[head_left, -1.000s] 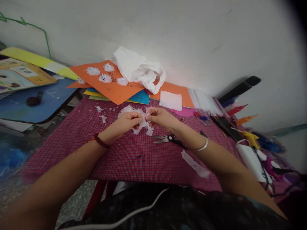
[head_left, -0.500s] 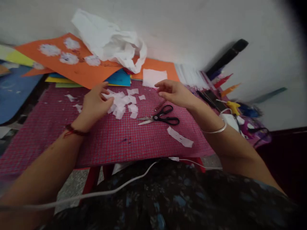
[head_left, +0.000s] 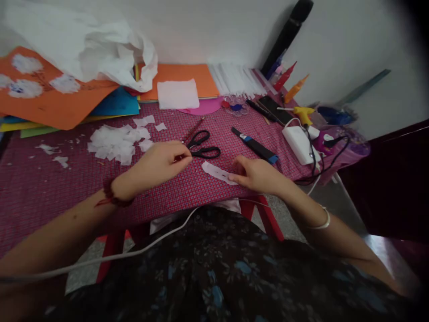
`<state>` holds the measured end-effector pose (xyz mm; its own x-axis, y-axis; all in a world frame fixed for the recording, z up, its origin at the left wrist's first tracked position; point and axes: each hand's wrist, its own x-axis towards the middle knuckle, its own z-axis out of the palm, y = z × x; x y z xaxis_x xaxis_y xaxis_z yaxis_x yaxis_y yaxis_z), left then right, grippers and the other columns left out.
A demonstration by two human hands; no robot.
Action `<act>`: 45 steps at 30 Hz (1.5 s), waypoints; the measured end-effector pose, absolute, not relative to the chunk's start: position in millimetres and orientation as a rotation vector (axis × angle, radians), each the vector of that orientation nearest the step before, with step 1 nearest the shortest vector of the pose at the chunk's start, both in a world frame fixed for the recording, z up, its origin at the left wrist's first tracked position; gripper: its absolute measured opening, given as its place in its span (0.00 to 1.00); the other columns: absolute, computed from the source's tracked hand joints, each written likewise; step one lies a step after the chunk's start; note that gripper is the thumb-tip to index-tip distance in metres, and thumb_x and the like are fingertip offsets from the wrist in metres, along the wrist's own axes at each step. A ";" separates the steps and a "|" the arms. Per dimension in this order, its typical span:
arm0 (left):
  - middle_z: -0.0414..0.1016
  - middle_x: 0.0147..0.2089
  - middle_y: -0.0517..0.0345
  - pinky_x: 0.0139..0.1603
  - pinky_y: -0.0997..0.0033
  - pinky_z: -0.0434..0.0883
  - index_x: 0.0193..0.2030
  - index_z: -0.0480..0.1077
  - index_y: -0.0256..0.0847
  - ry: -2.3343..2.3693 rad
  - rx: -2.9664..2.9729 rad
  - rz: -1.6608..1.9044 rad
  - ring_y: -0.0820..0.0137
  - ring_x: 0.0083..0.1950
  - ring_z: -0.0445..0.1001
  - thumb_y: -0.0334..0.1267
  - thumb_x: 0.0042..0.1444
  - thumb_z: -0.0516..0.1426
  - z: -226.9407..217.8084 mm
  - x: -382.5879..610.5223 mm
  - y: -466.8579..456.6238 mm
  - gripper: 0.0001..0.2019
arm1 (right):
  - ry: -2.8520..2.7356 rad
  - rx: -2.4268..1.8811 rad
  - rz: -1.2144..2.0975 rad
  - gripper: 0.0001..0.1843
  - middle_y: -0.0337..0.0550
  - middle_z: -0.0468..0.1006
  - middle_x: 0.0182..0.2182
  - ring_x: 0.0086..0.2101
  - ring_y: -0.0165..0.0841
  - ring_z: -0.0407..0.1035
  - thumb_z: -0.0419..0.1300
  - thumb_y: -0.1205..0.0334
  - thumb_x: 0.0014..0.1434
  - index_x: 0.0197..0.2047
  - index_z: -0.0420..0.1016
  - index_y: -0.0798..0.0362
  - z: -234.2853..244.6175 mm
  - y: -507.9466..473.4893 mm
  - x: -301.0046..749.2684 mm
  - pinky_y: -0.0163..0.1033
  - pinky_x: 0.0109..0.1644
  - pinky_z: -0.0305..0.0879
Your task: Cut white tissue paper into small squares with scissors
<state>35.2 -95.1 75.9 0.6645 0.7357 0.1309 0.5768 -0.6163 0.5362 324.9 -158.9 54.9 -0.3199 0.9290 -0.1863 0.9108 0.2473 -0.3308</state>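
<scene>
My right hand [head_left: 258,174] is at the right end of a narrow white paper strip [head_left: 216,171], thumb and fingers closed on that end. The strip lies near the table's front edge. To its left, my left hand [head_left: 159,165] is closed, thumb against curled fingers, over the blades of black-handled scissors [head_left: 205,152]. Whether it holds anything is hidden. Both scissor handles show on the cloth. A heap of small white paper pieces [head_left: 115,142] lies beyond the left hand, with a pencil [head_left: 194,129] behind the scissors.
Folded white paper [head_left: 178,94] lies on orange sheets [head_left: 182,71] at the back. Crumpled white paper [head_left: 110,49] and an orange picture with white puffs [head_left: 67,105] are back left. A black-and-blue cutter [head_left: 256,146], phone [head_left: 275,110], yellow glue gun [head_left: 303,115] and white box with cables [head_left: 298,144] sit right.
The view has swung to the right. My left hand has moved from the paper pieces to the scissors and closed. My right hand has come nearer and taken the strip's end.
</scene>
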 end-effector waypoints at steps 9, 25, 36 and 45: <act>0.75 0.59 0.44 0.54 0.63 0.69 0.60 0.69 0.37 0.812 2.235 0.384 0.62 0.55 0.75 0.38 0.53 0.60 59.3 101.2 -90.7 0.26 | -2.157 -1.476 0.731 0.19 0.40 0.78 0.33 0.33 0.33 0.72 0.55 0.74 0.57 0.52 0.72 0.54 42.5 -165.3 322.2 0.37 0.39 0.64; 0.64 0.18 0.66 0.16 0.79 0.57 0.25 0.71 0.40 1.257 1.120 0.700 0.79 0.17 0.59 0.43 0.52 0.63 78.8 -12.8 -122.9 0.11 | -2.659 -1.091 0.311 0.27 0.55 0.76 0.55 0.53 0.42 0.72 0.52 0.76 0.61 0.62 0.69 0.57 37.6 -73.4 276.1 0.49 0.59 0.67; 0.73 0.25 0.61 0.27 0.78 0.69 0.23 0.69 0.38 1.144 0.751 1.011 0.78 0.25 0.70 0.27 0.46 0.60 61.0 -79.2 -86.8 0.06 | -3.040 -0.991 0.068 0.30 0.56 0.74 0.58 0.53 0.47 0.72 0.53 0.72 0.62 0.67 0.66 0.52 33.5 -44.8 273.4 0.53 0.56 0.69; 0.71 0.29 0.63 0.31 0.75 0.65 0.34 0.71 0.37 1.145 0.966 1.008 0.78 0.27 0.68 0.24 0.44 0.60 47.2 -86.7 -94.2 0.09 | -2.979 -1.125 0.351 0.28 0.53 0.78 0.48 0.46 0.46 0.74 0.61 0.65 0.56 0.61 0.72 0.49 47.0 -39.5 270.4 0.52 0.50 0.71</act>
